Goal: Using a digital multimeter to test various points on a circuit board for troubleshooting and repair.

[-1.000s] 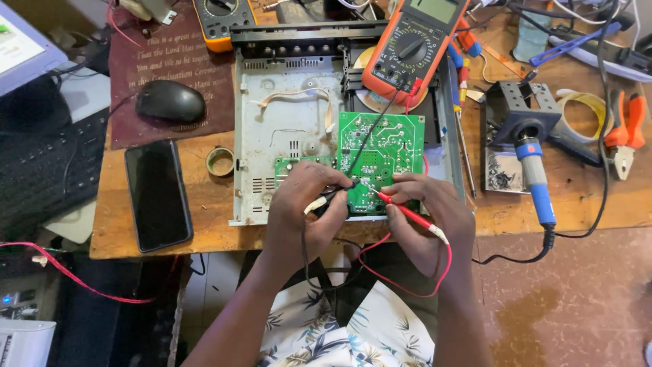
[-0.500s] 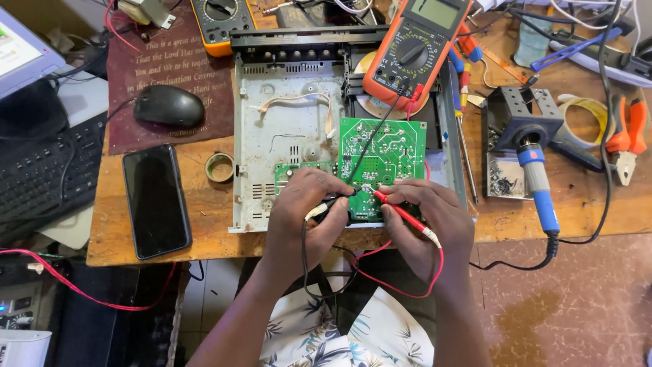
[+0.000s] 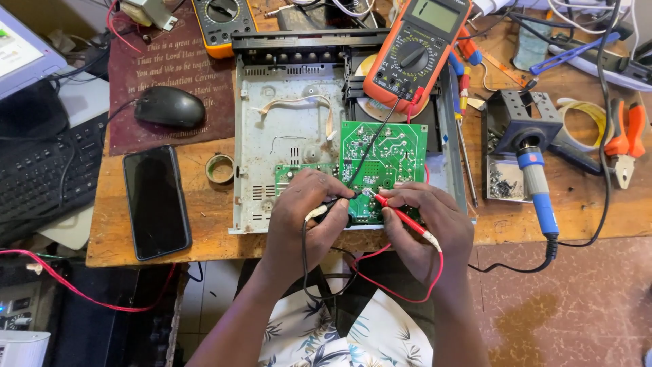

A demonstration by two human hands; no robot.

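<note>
nearest the camera, a floral-print garment shows between the person's forearms, and red and black leads loop down over the lap. the left hand is closed in a pinching grip around the black probe, and the right hand is closed the same way around the red probe. both probe tips meet on the lower edge of the green circuit board, close together but not touching each other.

the board lies inside the opened grey metal chassis at the front of the desk. the cover is already off and the board is exposed, so probing is under way, judging by this; nothing shows the board being lifted out or the case being closed again. the orange multimeter rests on the far end of the chassis; its reading cannot be made out.

left of the chassis lie a small tape roll, a black phone and a black mouse. to the right sits a blue-handled soldering iron in its stand, with orange pliers beyond. a second meter sits at the far edge. the desk is worn wood; the floor to the right is mottled reddish stone.
</note>
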